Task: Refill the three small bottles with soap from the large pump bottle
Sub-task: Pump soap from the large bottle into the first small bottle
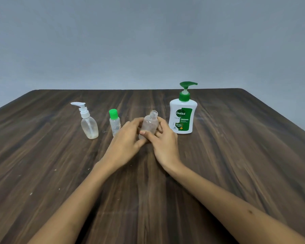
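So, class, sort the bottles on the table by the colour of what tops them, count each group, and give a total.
Green-topped: 2, the large pump bottle and the small green-capped bottle
White-topped: 1, the small white-pump bottle
No top, neck open: 1, the clear bottle held between the left hand and the right hand
Total: 4

**Green, white and clear on dark wood**

The large white plastic pump bottle (pixel 182 118) carries a green pump head and a green label with white lettering. The small clear bottle with a bright green cap (pixel 114 123) is see-through. The clear oval bottle with a white pump (pixel 89 125) looks faintly yellowish at the bottom. The uncapped clear bottle (pixel 149 125) is colourless. The dark brown wooden table (pixel 236 155) shows streaked grain. The wall (pixel 148 41) is plain grey.
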